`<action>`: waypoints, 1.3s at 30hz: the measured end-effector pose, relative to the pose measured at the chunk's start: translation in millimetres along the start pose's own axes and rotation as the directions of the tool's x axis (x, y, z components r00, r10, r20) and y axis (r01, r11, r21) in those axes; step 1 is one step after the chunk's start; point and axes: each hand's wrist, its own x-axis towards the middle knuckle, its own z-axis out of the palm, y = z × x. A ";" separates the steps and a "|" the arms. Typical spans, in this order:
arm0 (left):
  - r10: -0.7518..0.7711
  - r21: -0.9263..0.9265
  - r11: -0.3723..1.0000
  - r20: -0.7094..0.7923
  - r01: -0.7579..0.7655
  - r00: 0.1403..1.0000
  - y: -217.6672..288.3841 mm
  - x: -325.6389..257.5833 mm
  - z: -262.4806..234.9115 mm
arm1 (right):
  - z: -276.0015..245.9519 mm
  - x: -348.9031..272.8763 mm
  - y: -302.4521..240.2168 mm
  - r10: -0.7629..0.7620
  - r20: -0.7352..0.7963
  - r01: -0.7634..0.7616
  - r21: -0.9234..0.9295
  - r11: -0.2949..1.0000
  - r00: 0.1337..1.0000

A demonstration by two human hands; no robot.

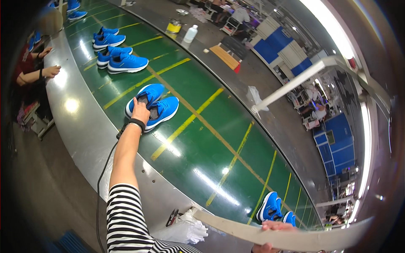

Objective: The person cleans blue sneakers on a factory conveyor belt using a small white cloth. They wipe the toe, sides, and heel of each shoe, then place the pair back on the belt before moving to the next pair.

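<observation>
A pair of blue sneakers with white soles sits side by side on the green conveyor belt (pixel 211 139). My left hand (pixel 141 111) reaches over from the near side and is closed on the left sneaker (pixel 152 90), its fingers at the shoe's opening. The right sneaker (pixel 168 109) stands beside it, close to my knuckles. A black band with a cord (pixel 101 181) circles my left wrist. At the lower right, my right hand (pixel 274 230) is wrapped round a pale beige bar (pixel 329 239), which hides part of it.
More blue sneakers (pixel 127 62) stand farther up the belt, and others (pixel 270 207) lie at its right end. White plastic bags (pixel 185 227) hang at the metal edge near me. A co-worker's hand (pixel 51 71) rests on the metal ledge (pixel 80 122) at left.
</observation>
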 end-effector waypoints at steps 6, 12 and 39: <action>0.074 -0.227 0.972 0.042 -0.062 0.996 -6.2 -95.7 -61.4 | 19.4 4.3 43.0 -0.240 -0.063 0.247 0.135 0.960 0.969; 0.361 -0.299 0.911 0.243 -0.284 0.901 0.4 -244.0 -144.1 | -8.9 18.5 17.3 -0.329 0.311 0.446 -0.473 0.760 0.891; 0.672 -0.718 0.450 -0.119 -0.531 0.731 465.8 -543.0 -75.4 | -261.1 -357.2 202.3 0.668 -0.115 -0.659 0.111 0.744 0.735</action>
